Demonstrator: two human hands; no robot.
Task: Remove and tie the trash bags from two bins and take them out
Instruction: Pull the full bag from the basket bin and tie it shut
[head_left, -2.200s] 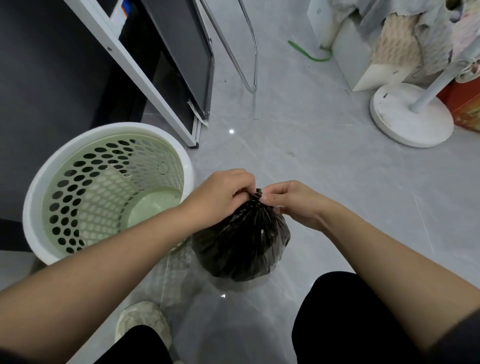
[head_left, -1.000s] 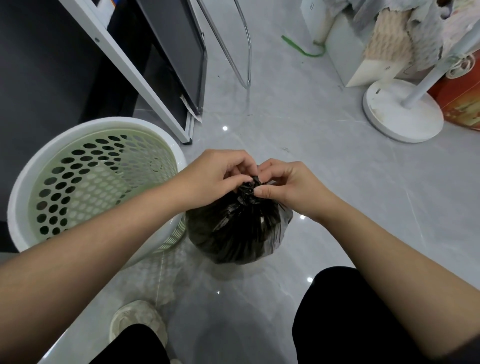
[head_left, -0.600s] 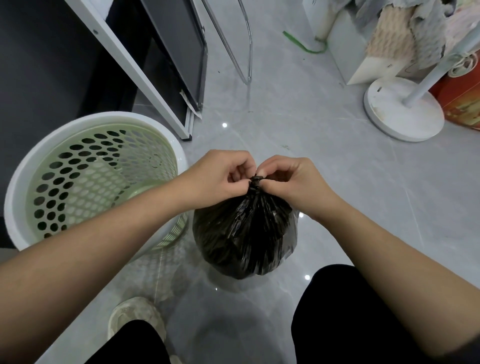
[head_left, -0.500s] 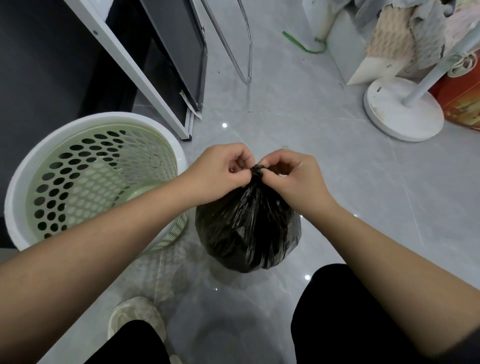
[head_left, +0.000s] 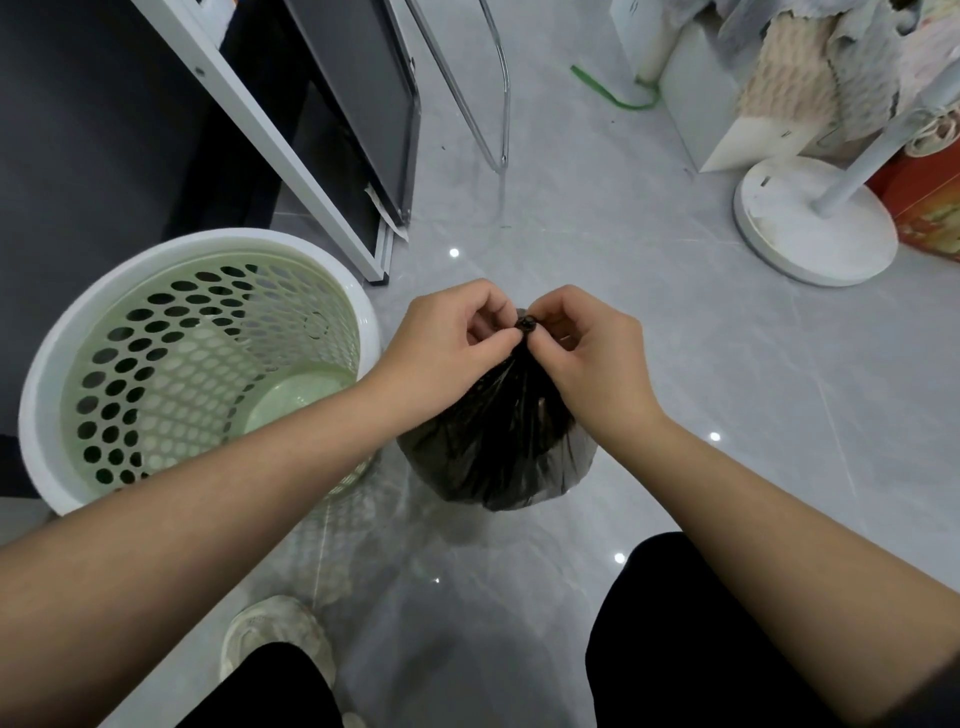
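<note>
A full black trash bag (head_left: 498, 457) hangs just above the grey floor, its neck gathered into a small knot (head_left: 525, 326) at the top. My left hand (head_left: 447, 343) pinches the neck from the left and my right hand (head_left: 592, 353) pinches it from the right, fingertips meeting at the knot. Left of the bag stands a pale green perforated bin (head_left: 57, 364) with a white rim and no liner; its bottom is bare.
A white desk leg (head_left: 270, 140) and a dark monitor panel (head_left: 363, 104) lean behind the bin. A chrome chair leg (head_left: 501, 104) is beyond. A white fan base (head_left: 810, 223), a white cabinet and draped cloth are at the right. My shoe (head_left: 275, 634) is below.
The bag has been lifted a little off the floor and its neck pulled tight, so the knot now shows as a small hard bead between my fingertips. The bin has not moved.
</note>
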